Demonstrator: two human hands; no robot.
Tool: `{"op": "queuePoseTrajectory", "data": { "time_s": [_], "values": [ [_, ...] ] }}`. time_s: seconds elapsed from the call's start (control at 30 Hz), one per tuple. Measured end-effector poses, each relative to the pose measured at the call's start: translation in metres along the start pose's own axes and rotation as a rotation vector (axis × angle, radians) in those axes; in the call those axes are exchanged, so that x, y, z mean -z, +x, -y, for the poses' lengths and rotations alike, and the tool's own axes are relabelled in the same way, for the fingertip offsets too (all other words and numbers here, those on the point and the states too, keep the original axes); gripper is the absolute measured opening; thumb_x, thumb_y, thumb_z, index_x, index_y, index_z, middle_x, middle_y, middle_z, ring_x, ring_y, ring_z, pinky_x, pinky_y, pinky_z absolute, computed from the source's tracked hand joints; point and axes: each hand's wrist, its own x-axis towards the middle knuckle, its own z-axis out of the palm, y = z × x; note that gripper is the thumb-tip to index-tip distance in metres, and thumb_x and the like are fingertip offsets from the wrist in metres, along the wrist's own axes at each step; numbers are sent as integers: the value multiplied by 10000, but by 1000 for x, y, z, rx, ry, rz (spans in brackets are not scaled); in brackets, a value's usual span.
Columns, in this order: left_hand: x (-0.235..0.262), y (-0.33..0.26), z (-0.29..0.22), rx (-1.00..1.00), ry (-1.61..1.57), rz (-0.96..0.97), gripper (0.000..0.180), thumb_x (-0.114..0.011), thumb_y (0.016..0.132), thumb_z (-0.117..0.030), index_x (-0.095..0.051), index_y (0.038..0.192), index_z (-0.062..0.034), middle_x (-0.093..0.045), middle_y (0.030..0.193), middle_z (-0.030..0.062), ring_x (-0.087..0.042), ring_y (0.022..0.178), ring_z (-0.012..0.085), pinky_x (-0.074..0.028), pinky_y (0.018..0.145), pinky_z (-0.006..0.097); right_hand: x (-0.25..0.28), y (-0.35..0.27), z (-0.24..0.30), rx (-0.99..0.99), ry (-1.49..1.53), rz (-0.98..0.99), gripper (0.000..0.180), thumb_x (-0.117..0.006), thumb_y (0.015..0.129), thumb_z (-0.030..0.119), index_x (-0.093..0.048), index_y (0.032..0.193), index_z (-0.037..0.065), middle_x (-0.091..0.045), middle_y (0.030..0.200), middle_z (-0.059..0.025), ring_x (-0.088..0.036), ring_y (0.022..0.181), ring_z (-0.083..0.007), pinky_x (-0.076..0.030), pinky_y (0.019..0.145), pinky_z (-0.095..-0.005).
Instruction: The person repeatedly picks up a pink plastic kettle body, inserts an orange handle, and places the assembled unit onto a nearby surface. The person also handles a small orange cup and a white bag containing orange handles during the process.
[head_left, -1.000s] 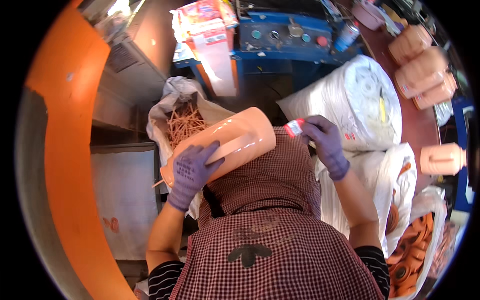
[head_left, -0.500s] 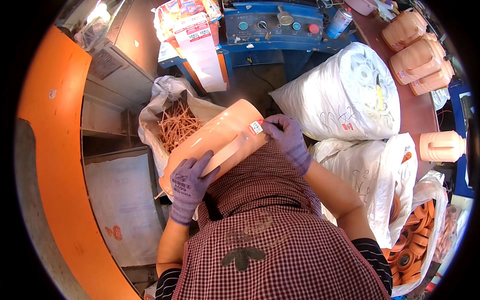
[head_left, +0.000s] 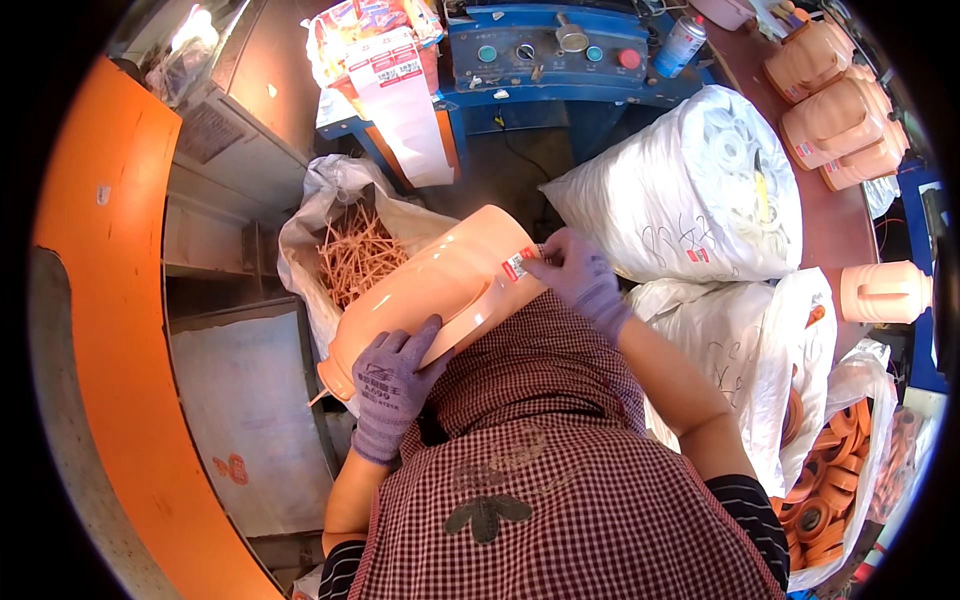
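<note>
A peach plastic thermos shell (head_left: 420, 285) with a moulded handle lies slantwise in front of my apron, its wide end up to the right and a thin sprue at its narrow end. My left hand (head_left: 396, 385), in a purple knit glove, is closed round the handle near the narrow end. At the wide end my gloved right hand (head_left: 580, 275) grips the rim, thumb at the edge of a small red-and-white sticker (head_left: 517, 264) on the shell. The right fingers are partly hidden behind the rim.
Behind the shell stands a sack (head_left: 315, 235) of peach sprues. A label strip (head_left: 405, 110) hangs by a blue control panel (head_left: 540, 50). To the right are a white sack (head_left: 640, 190) of clear rings, a bag of orange round parts (head_left: 825, 490) and more shells (head_left: 835, 115) on a table.
The shell and my left hand have shifted slightly to the right. My right thumb has moved down to the sticker's edge, and the sticker's face has turned a little.
</note>
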Motion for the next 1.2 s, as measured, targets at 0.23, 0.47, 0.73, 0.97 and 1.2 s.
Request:
{"op": "queuePoseTrajectory", "data": {
  "time_s": [0.23, 0.47, 0.73, 0.97, 1.2],
  "values": [
    [8, -11, 25, -133, -72, 62, 527, -836, 662, -275, -702, 1154, -142, -657, 883, 51, -623, 818, 254, -515, 758, 383, 5, 16, -24, 33, 401, 439, 479, -721, 886, 296, -630, 1234, -21, -695, 1053, -81, -635, 952, -154, -500, 868, -303],
    [-4, -79, 97, 967, -1241, -602, 754, -606, 948, -344, -249, 1530, -26, -423, 1479, 216, -445, 1346, 333, -344, 1141, 429, 3, -51, 40, 155, 470, 275, 245, -670, 921, 194, -711, 1074, 7, -723, 925, -74, -656, 853, -150, -526, 791, -307],
    [42, 32, 141, 316, -1758, -452, 767, -586, 965, -443, -252, 1541, -62, -490, 1461, 114, -478, 1338, 271, -395, 1117, 437, -5, -65, -11, 744, -226, 264, 420, -639, 922, 241, -598, 1285, 35, -605, 1281, -166, -589, 1168, -334, -466, 1016, -424],
    [121, 96, 51, 43, -1178, -50, 1478, -992, 465, -434, -111, 1570, -2, -588, 1282, 135, -585, 1191, 253, -462, 1038, 395, 82, -51, 105, 837, -124, -61, 318, -657, 827, 157, -677, 1129, 59, -665, 1152, -127, -629, 1095, -327, -482, 983, -464],
    [106, 103, 7, -204, -1004, 476, 1740, -1001, 162, -284, -24, 1581, -33, -550, 1335, 179, -558, 1237, 321, -412, 1089, 433, 24, -64, 172, 1333, -340, -287, 267, -571, 828, 205, -626, 1059, 84, -650, 1045, -57, -611, 1026, -226, -474, 967, -417]
  ]
}}
